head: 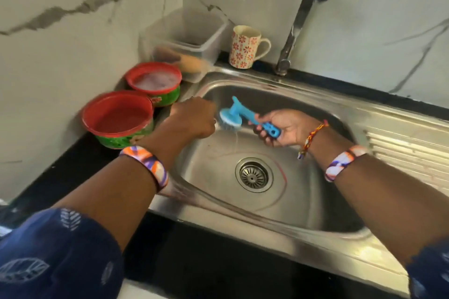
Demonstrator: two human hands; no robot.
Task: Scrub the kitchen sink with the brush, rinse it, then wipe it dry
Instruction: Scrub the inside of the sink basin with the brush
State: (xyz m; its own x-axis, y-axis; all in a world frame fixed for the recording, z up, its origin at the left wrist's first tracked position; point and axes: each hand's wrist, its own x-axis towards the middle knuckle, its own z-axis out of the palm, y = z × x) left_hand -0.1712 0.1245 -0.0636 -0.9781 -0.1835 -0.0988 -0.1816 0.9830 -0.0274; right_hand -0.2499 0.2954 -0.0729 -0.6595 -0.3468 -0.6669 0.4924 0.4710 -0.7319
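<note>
At the far left we have two red-rimmed green tubs on the dark counter: the nearer tub [118,120] holds reddish liquid, the farther tub [154,83] holds suds. Behind them a clear plastic container [187,41] stands in the corner against the marble wall.

Our left hand [194,118] hovers over the sink's left rim, knuckles up and fingers curled under; motion blur keeps us from telling whether it holds anything. It sits just beside the bristle head of the blue brush [245,118].

We hold the brush above the steel sink [315,201] basin, up and left of the drain [254,174]. Its long axis runs nearly level, tilted slightly, with the round bristle head at the left end pointing toward our left hand, bristles facing down, and the handle end lower at the right. Our right hand [281,128], palm up, curls its fingers around that handle.

A flowered mug [245,47] stands behind the sink, the tap [295,26] to its right, and the ribbed drainboard [408,148] beyond.
</note>
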